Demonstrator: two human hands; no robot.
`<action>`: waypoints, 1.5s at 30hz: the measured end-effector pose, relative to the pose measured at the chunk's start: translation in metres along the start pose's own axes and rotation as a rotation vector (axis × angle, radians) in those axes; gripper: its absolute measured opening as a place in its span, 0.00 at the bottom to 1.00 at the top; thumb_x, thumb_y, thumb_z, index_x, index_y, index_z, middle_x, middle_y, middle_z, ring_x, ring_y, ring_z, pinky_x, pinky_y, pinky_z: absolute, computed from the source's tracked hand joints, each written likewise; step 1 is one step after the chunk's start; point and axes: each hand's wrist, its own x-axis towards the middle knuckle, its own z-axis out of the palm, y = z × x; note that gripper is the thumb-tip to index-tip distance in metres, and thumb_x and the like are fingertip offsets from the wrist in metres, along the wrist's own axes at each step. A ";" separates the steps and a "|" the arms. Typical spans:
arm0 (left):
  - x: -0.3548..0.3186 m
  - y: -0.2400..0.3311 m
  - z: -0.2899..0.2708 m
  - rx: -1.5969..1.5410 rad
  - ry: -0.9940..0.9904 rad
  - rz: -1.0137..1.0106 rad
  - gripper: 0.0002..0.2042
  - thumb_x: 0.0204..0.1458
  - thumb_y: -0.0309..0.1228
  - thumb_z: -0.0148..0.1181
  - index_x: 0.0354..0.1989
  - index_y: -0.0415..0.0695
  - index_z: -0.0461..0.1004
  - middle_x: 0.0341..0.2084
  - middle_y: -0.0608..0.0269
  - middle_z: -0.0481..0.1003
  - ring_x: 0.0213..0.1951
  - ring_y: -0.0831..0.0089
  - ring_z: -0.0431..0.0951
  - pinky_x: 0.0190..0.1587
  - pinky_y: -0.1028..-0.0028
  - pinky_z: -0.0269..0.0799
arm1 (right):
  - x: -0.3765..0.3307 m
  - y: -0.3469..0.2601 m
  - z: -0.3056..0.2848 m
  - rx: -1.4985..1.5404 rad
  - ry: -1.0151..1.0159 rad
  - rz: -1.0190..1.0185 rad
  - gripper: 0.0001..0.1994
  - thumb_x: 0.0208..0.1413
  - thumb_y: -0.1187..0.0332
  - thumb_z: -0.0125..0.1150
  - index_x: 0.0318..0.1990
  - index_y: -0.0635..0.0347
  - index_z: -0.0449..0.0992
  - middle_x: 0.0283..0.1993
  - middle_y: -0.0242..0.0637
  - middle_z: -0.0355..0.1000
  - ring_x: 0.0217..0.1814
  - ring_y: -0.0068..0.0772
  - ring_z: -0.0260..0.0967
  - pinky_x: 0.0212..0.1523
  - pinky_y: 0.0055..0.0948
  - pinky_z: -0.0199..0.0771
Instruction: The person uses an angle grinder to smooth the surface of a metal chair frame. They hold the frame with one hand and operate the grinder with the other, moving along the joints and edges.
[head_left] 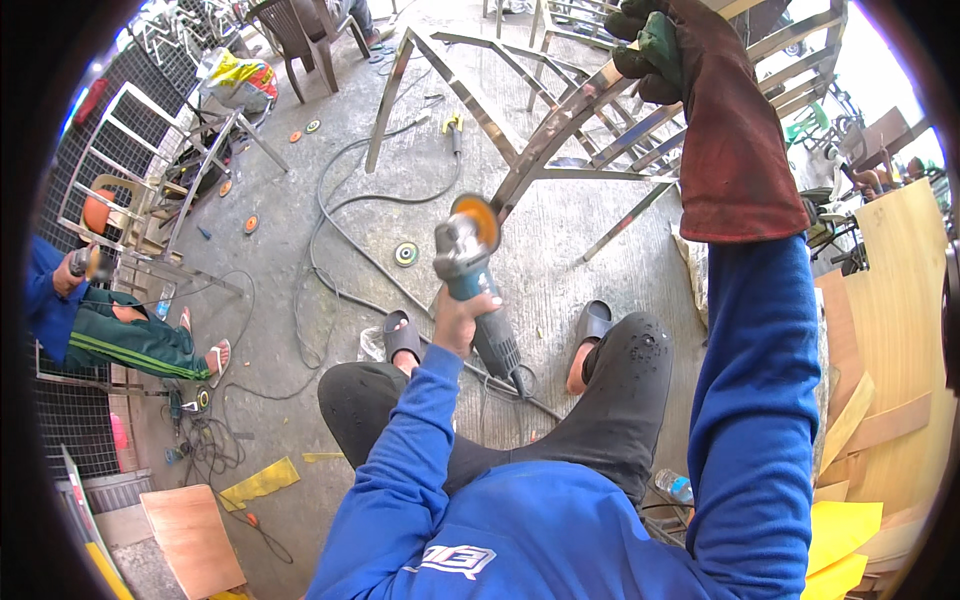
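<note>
Below the curved metal bar (562, 122), the angle grinder (475, 284), gripped in the left hand (457, 318), points lengthwise away from the body, disc (486, 212) at the bar's near end, contact unclear; the gloved right hand (655, 50) grasps the bar's far end.

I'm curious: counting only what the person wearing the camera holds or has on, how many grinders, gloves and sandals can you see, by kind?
Grinder: 1
Glove: 1
Sandals: 2
Total: 4
</note>
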 end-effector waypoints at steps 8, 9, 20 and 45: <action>-0.034 -0.066 -0.039 -0.399 0.278 -0.286 0.16 0.47 0.31 0.67 0.42 0.39 0.71 0.29 0.58 0.76 0.30 0.61 0.81 0.36 0.60 0.82 | -0.022 0.003 0.000 0.004 -0.030 -0.124 0.24 0.65 0.53 0.56 0.60 0.60 0.69 0.42 0.45 0.78 0.28 0.46 0.78 0.19 0.38 0.71; -0.032 -0.063 -0.040 -0.412 0.291 -0.295 0.16 0.48 0.32 0.66 0.42 0.39 0.71 0.29 0.58 0.77 0.29 0.60 0.81 0.35 0.60 0.82 | -0.024 0.002 0.002 -0.004 -0.006 -0.136 0.25 0.64 0.54 0.57 0.62 0.60 0.68 0.42 0.44 0.78 0.29 0.45 0.78 0.20 0.37 0.72; -0.004 0.065 0.049 0.124 -0.062 0.129 0.20 0.41 0.24 0.70 0.44 0.41 0.72 0.31 0.65 0.76 0.31 0.73 0.78 0.39 0.71 0.78 | -0.048 0.009 0.015 -0.027 -0.037 -0.164 0.24 0.67 0.58 0.54 0.65 0.61 0.67 0.42 0.40 0.78 0.28 0.38 0.76 0.23 0.33 0.72; -0.010 0.097 0.062 0.132 -0.069 0.256 0.23 0.39 0.21 0.73 0.46 0.40 0.73 0.34 0.64 0.78 0.34 0.73 0.80 0.40 0.71 0.78 | -0.057 -0.052 0.047 -0.261 0.037 0.065 0.23 0.62 0.52 0.62 0.54 0.61 0.77 0.36 0.42 0.81 0.18 0.38 0.73 0.18 0.37 0.70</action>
